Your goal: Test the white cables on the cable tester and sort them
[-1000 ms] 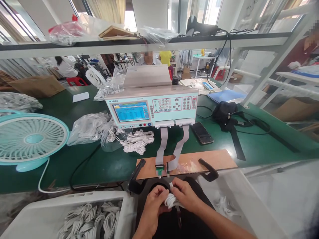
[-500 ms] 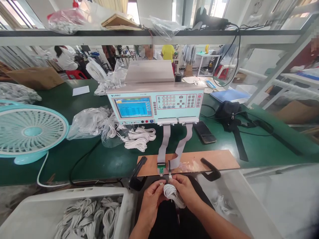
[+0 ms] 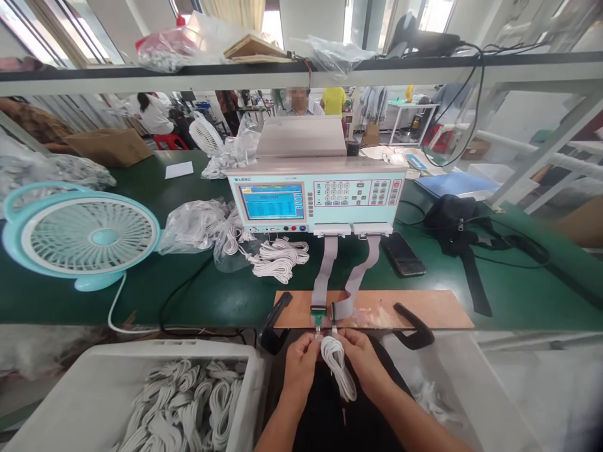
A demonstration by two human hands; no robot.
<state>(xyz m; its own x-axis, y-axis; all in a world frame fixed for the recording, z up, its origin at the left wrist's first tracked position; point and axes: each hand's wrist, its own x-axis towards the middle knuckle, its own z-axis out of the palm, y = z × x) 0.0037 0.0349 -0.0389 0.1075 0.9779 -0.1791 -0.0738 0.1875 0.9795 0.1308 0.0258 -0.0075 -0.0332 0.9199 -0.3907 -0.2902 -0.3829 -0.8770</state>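
Note:
A coiled white cable (image 3: 338,367) hangs between my two hands, just below the front edge of the bench. My left hand (image 3: 301,361) is closed, pinching one cable end right at the connector of the small green circuit board (image 3: 319,317). Whether that plug is fully seated I cannot tell. The fingers of my right hand (image 3: 362,358) are closed on the other cable end, at the connector of the right grey ribbon cable (image 3: 351,295). Both ribbons run up to a tester (image 3: 311,194) with a lit blue screen.
A wooden board (image 3: 424,307) is held at the edge by black clamps (image 3: 276,323). A white bin (image 3: 89,376) of coiled cables stands at lower left, below a turquoise fan (image 3: 103,237). A phone (image 3: 404,254) and black bag (image 3: 445,216) lie right; a person sits opposite.
My left hand has brought its cable end up against the green board's connector. My right hand stays at its ribbon connector. The coil hangs straighter, and the view has swung left.

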